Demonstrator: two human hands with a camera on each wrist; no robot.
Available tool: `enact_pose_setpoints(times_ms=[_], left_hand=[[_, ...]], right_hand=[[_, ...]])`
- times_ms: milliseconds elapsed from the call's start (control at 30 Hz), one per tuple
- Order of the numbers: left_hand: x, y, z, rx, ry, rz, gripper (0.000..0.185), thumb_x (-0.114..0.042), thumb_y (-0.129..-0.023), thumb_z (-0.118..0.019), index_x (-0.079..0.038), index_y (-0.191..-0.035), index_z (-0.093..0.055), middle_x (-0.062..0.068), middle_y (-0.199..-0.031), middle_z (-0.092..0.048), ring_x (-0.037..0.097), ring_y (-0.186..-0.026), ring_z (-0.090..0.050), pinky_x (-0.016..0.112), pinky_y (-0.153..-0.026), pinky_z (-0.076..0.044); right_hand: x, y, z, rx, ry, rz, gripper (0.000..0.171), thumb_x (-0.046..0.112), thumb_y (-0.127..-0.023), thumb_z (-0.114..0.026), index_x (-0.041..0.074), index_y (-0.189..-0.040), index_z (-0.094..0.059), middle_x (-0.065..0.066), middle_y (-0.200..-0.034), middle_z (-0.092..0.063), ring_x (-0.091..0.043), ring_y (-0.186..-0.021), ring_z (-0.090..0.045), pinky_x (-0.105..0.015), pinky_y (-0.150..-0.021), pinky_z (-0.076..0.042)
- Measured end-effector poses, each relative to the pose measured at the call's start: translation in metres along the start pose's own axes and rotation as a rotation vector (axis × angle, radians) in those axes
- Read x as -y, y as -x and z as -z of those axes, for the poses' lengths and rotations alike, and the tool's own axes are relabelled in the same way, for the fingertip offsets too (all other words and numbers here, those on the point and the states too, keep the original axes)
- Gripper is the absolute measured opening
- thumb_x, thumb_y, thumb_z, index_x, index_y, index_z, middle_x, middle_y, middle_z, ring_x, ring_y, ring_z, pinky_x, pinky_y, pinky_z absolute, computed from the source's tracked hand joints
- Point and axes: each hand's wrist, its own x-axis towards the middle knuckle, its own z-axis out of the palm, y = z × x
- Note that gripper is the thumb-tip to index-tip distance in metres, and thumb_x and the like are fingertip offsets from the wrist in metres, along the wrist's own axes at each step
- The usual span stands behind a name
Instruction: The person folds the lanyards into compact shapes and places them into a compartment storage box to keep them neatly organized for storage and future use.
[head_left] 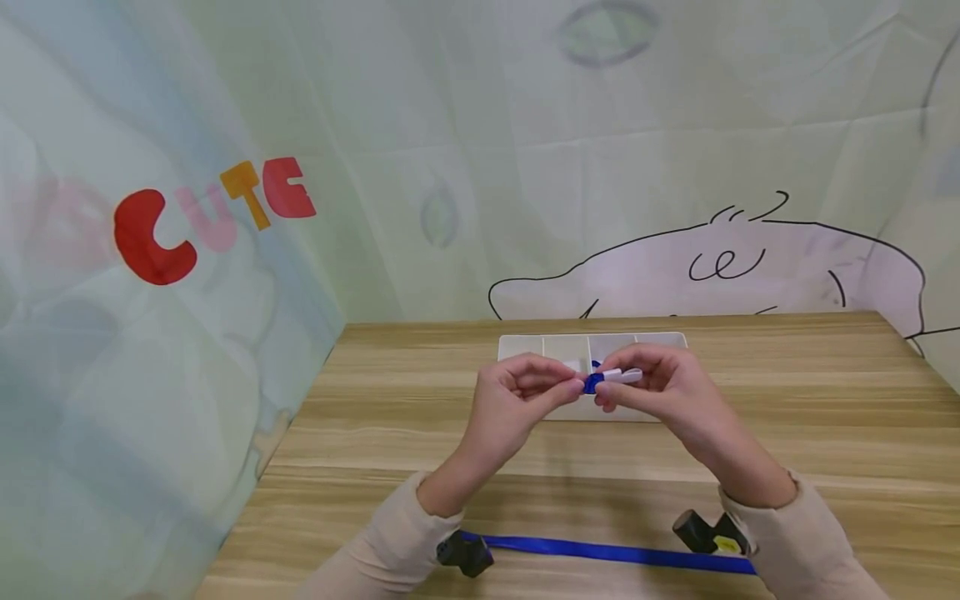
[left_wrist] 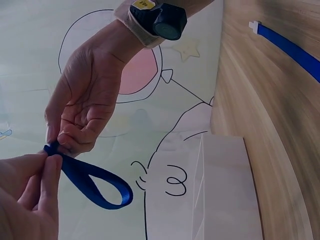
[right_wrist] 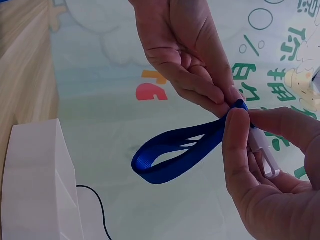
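Observation:
Above the white tray, both hands meet at a blue lanyard strap [right_wrist: 170, 155], its loop dangling below the fingers in the wrist views. My right hand [head_left: 667, 383] pinches the strap end beside a white plastic clip [head_left: 622, 376], which points toward the right palm. The left hand [head_left: 513, 396] pinches the same blue end from the other side, thumb and fingertips together. In the right wrist view the clip's hook [right_wrist: 270, 167] shows under the right fingers. How the strap passes through the clip is hidden by the fingertips.
The white compartment tray [head_left: 517, 346] stands near the table's far edge, with something blue and white inside, mostly hidden by the hands. Another blue strap [head_left: 577, 548] lies across the wooden table [head_left: 375, 417] near the front; a white fitting [left_wrist: 255, 27] caps one end.

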Motion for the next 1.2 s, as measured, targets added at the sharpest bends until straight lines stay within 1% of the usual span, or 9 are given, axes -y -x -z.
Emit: enact_pose_setpoints(times_ms=[233, 533, 667, 933, 1067, 1200], left_hand=[[-0.0005, -0.0008, -0.0009, -0.014, 0.006, -0.016, 0.013, 0.001, -0.084, -0.078, 0.002, -0.096, -0.073, 0.012, -0.094, -0.075, 0.027, -0.083, -0.073, 0.039, -0.076, -0.06], [0.0006, -0.0004, -0.001, -0.027, 0.003, -0.025, 0.015, 0.003, -0.081, -0.079, 0.002, -0.094, -0.071, 0.013, -0.092, -0.075, 0.027, -0.08, -0.073, 0.039, -0.075, -0.061], [0.0006, -0.0006, -0.0019, -0.026, 0.012, -0.029, 0.015, 0.005, -0.081, -0.079, 0.004, -0.094, -0.07, 0.015, -0.092, -0.075, 0.026, -0.081, -0.073, 0.039, -0.075, -0.061], [0.0005, -0.0011, -0.0041, -0.014, 0.044, -0.038, 0.014, 0.007, -0.083, -0.076, 0.005, -0.094, -0.068, 0.016, -0.093, -0.074, 0.027, -0.084, -0.073, 0.04, -0.078, -0.06], [0.0017, -0.0013, -0.0039, -0.026, 0.021, -0.031, 0.014, 0.002, -0.085, -0.076, 0.002, -0.097, -0.069, 0.013, -0.095, -0.074, 0.026, -0.085, -0.072, 0.039, -0.079, -0.06], [0.0046, -0.0014, -0.001, -0.077, -0.038, -0.014, 0.015, -0.003, -0.087, -0.076, 0.0, -0.1, -0.069, 0.009, -0.096, -0.072, 0.023, -0.086, -0.069, 0.032, -0.081, -0.059]], right_hand=[[0.002, 0.0015, -0.0024, 0.0, 0.002, 0.025, 0.02, 0.003, -0.091, -0.072, -0.008, -0.105, -0.064, -0.013, -0.093, -0.07, -0.024, -0.079, -0.071, -0.036, -0.078, -0.06], [0.0032, 0.0033, -0.0076, -0.016, -0.01, 0.004, 0.022, 0.004, -0.088, -0.075, -0.007, -0.105, -0.066, -0.015, -0.097, -0.069, -0.027, -0.081, -0.073, -0.038, -0.078, -0.06], [0.0023, 0.0032, -0.0084, -0.029, 0.009, 0.013, 0.022, 0.004, -0.088, -0.076, -0.007, -0.105, -0.066, -0.016, -0.095, -0.07, -0.026, -0.078, -0.072, -0.039, -0.076, -0.06], [0.0011, 0.0032, -0.0078, -0.047, 0.04, 0.029, 0.021, 0.003, -0.089, -0.075, -0.007, -0.105, -0.066, -0.015, -0.091, -0.071, -0.026, -0.075, -0.072, -0.036, -0.074, -0.061], [0.0009, 0.0037, -0.0069, -0.058, 0.035, 0.025, 0.021, 0.003, -0.089, -0.074, -0.008, -0.104, -0.065, -0.014, -0.088, -0.071, -0.026, -0.073, -0.072, -0.036, -0.074, -0.061], [0.0014, 0.0044, -0.0062, -0.061, 0.038, 0.028, 0.021, 0.003, -0.089, -0.074, -0.009, -0.103, -0.064, -0.014, -0.086, -0.071, -0.025, -0.072, -0.071, -0.034, -0.075, -0.06]])
